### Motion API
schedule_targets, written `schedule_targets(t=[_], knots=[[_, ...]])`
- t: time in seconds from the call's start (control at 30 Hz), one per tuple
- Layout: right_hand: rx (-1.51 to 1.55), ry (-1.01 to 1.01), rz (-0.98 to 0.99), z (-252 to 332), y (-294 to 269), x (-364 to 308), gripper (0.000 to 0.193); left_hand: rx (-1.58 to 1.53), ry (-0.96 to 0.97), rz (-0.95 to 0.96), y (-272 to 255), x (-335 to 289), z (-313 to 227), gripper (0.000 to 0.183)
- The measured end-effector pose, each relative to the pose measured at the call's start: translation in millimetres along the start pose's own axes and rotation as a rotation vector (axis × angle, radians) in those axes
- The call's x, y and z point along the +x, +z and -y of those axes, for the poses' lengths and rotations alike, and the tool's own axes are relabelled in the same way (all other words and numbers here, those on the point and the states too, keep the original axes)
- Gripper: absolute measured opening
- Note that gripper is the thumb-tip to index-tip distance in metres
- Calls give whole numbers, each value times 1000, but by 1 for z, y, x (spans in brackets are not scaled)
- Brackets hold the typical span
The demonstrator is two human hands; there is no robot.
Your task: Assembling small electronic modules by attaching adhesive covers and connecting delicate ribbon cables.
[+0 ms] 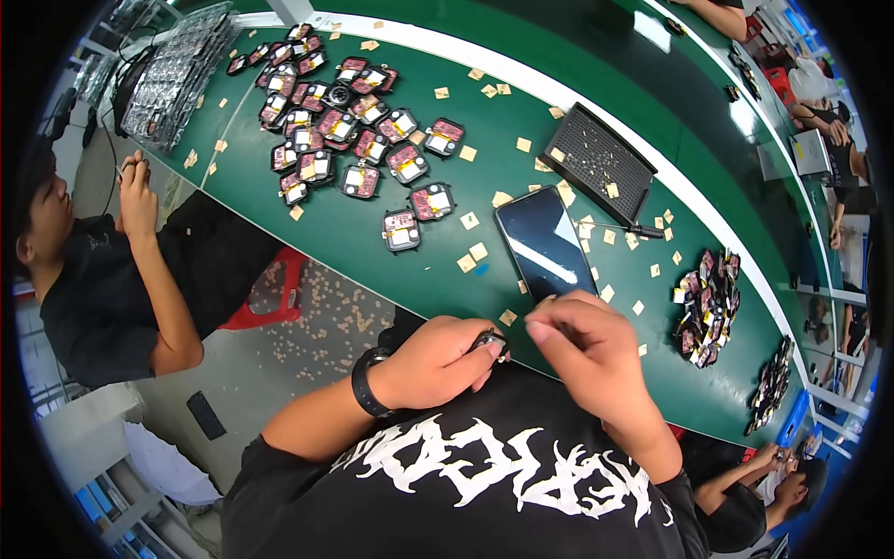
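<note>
Close to my body, my left hand (pixel 430 365) is closed around a small black device (pixel 494 341), which shows only in part between thumb and fingers. To its right, my right hand (pixel 601 361) hovers near the table edge with thumb and forefinger pinched. Something small may be at those fingertips, but I cannot make it out. Beyond the right hand, a dark phone (pixel 543 244) lies on the green table (pixel 447 307). Small tan paper squares (pixel 468 220) are scattered around it.
Many open black devices with red circuit boards (pixel 335 126) spread over the left of the table. A pile of similar units (pixel 710 307) sits at right. A black tray (pixel 603 154) and a screwdriver (pixel 644 231) lie beyond the phone. A co-worker (pixel 121 270) sits at left.
</note>
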State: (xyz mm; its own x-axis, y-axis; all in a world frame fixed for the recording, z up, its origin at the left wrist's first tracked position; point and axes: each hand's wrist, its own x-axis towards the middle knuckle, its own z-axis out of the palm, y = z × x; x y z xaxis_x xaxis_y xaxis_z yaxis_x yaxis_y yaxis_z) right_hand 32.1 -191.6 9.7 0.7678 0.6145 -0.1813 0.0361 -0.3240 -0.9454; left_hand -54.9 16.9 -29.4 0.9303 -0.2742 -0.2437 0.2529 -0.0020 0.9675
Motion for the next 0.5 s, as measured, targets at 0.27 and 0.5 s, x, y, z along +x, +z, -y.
schedule_targets(t=[0.27,0.5], knots=[[-712,-367,102,0,71,57,30,-3,-31,16,-6,-32,22,20],[-1100,-564,261,13,87,81,19,93,-20,10,-11,-46,35,23]])
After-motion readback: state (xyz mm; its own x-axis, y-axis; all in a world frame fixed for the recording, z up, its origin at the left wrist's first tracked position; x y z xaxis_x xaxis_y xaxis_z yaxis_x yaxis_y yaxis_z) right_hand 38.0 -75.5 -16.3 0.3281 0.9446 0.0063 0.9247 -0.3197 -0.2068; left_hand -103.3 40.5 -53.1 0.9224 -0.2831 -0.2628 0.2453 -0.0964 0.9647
